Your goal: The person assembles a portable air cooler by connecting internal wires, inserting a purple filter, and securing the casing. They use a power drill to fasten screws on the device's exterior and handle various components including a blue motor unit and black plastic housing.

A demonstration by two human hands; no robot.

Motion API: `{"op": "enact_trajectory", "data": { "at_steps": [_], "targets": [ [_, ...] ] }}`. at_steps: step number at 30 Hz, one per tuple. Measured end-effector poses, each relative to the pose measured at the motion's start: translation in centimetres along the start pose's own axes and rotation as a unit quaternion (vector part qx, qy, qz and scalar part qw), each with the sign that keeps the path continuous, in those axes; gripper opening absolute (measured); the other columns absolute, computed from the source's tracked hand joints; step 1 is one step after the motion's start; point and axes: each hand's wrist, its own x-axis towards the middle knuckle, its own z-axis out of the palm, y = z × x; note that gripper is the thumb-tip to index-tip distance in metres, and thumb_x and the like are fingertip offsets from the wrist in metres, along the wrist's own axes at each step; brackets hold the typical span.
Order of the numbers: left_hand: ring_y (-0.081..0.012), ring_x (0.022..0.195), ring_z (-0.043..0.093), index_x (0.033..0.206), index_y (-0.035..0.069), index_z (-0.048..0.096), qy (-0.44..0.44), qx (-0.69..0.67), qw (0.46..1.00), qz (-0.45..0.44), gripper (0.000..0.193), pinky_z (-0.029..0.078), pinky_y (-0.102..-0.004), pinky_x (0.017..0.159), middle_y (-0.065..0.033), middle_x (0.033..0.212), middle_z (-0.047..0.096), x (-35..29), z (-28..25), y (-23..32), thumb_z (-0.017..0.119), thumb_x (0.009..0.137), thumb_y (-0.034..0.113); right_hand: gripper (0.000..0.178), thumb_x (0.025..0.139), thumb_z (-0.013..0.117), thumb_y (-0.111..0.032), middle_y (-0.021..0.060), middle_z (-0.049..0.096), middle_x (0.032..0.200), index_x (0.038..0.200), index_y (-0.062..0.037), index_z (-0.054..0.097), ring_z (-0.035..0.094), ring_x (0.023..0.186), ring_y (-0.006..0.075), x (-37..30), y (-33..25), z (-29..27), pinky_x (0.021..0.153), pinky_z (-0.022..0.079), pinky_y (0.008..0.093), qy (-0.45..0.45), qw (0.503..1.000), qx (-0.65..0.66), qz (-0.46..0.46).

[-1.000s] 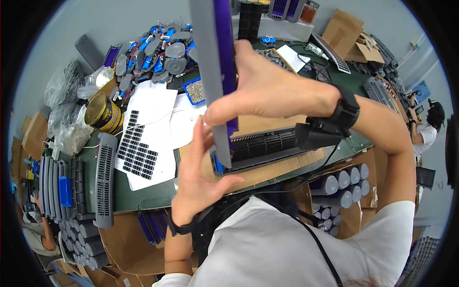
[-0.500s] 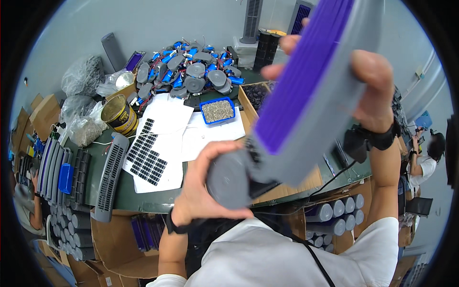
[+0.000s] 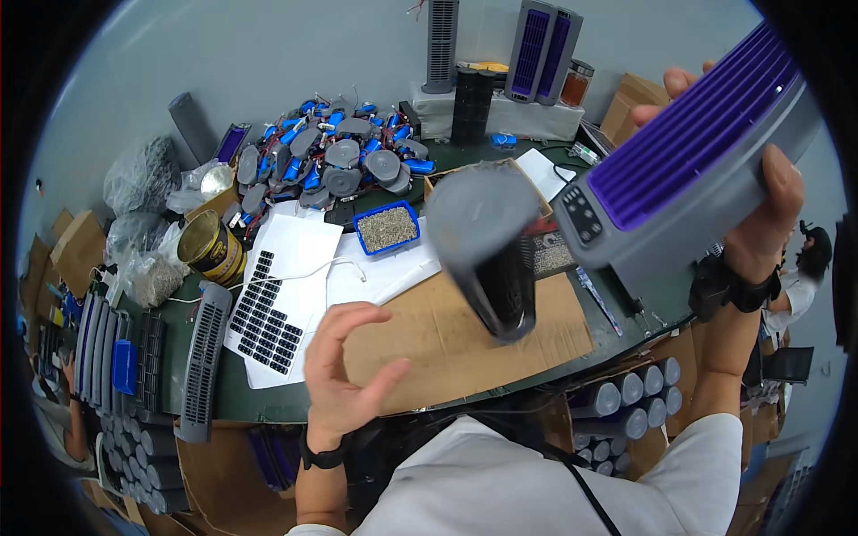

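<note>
Grey-and-purple tower fan [image 3: 688, 152] up in the air, upper R of view, tilted, louvred purple face showing, button panel [image 3: 583, 214] at its lower end. R hand [image 3: 758, 239] grasping the fan body: thumb on near side, fingertips visible past far edge. L hand [image 3: 344, 380] released, fingers curved, thumb spread wide, nothing in it; it's over L end of the cardboard sheet [image 3: 447, 357]. Btwn the hands: round grey part [image 3: 483, 210] w/ dark hollow section [image 3: 509, 295] below it, motion-blurred, in front of same sheet; can't tell if joined to fan or loose.

Green table [image 3: 277, 406] under it all. Behind the sheet, blue tray [image 3: 395, 247] of tiny metal-looking pcs, on white paper. White cable [image 3: 340, 261] across papers. Further L: sheet w/ rows of black stickers [image 3: 265, 313], yellow-and-black tin [image 3: 223, 259], grey slotted panel [image 3: 206, 353] lying near table edge. Back of table: big heap of grey discs and blue cylinders w/ wires [image 3: 326, 152]. Pen-like tool [image 3: 599, 299] R of the sheet, below the fan.

Bkgd: two purple-fronted fans [image 3: 542, 54] upright on a pale block [image 3: 536, 116], jar w/ amber contents [image 3: 576, 85] beside them. Lower R, carton [image 3: 684, 357] w/ grey-capped tubes [image 3: 630, 389]. Co-worker [image 3: 795, 295] far R, partly hidden.
</note>
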Motion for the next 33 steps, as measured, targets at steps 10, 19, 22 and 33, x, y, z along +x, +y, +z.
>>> {"op": "enact_trajectory", "data": {
  "at_steps": [10,19,22,33],
  "targets": [
    [-0.0183,0.091,0.061,0.099,-0.002,0.063,0.120,-0.009,0.988,-0.092,0.023,0.050,-0.0297,0.086,-0.0097,0.098,0.060,-1.0,-2.1,-1.0,0.071,0.079,-0.006,0.082,0.086,0.061,-0.044,0.0224,0.039,0.138,0.147,-0.0011,0.026,0.049,0.127,0.0441,0.1,-0.1,0.6,0.097,0.053,0.0554,0.077,0.995,-0.068,0.000],
    [-0.0168,0.088,0.061,0.095,-0.001,0.065,0.126,0.001,0.987,-0.104,0.017,0.050,-0.0286,0.083,-0.0094,0.094,0.061,-1.4,-2.6,-1.7,0.071,0.080,-0.006,0.067,0.087,0.059,-0.037,0.0234,0.057,0.125,0.136,0.0061,0.042,0.061,0.114,0.0342,-1.4,0.0,-0.3,0.095,0.054,0.0463,0.086,0.993,-0.072,0.024],
    [-0.0162,0.088,0.061,0.095,-0.001,0.065,0.135,-0.001,0.985,-0.112,0.016,0.049,-0.0281,0.083,-0.0090,0.094,0.061,-1.1,-2.5,-2.1,0.070,0.080,-0.006,0.070,0.086,0.060,-0.037,0.0229,0.054,0.127,0.138,0.0045,0.039,0.060,0.115,0.0346,-0.8,0.0,0.5,0.096,0.053,0.0466,0.116,0.984,-0.134,0.033],
    [-0.0168,0.085,0.061,0.091,-0.001,0.066,0.088,0.041,0.992,-0.075,0.016,0.047,-0.0268,0.077,-0.0093,0.090,0.063,-0.3,-1.3,-1.5,0.071,0.077,-0.005,0.079,0.077,0.069,-0.043,0.0213,0.054,0.123,0.136,0.0017,0.041,0.063,0.110,0.0356,-2.1,-1.3,0.7,0.094,0.055,0.0477,0.092,0.989,-0.102,0.060]
  ]
}}
